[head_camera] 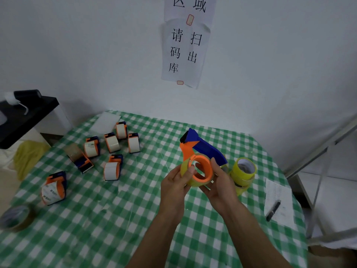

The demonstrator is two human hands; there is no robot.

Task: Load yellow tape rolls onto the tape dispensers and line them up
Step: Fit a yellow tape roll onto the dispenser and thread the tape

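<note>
A blue and orange tape dispenser [202, 147] is held up over the middle of the table. A yellow tape roll [186, 171] sits around its orange hub. My left hand [175, 183] grips the roll from the left, thumb at the hub's rim. My right hand [220, 180] cups the roll and dispenser from the right, fingers curled round them. A stack of yellow tape rolls [243, 172] stands just right of my right hand.
Several small blue-orange dispensers with white tape [113, 142] lie scattered at the left on the green checked tablecloth [116, 219]. A brown tape roll [16, 217] sits at the near left edge. Paper with a black pen [272, 210] lies at the right.
</note>
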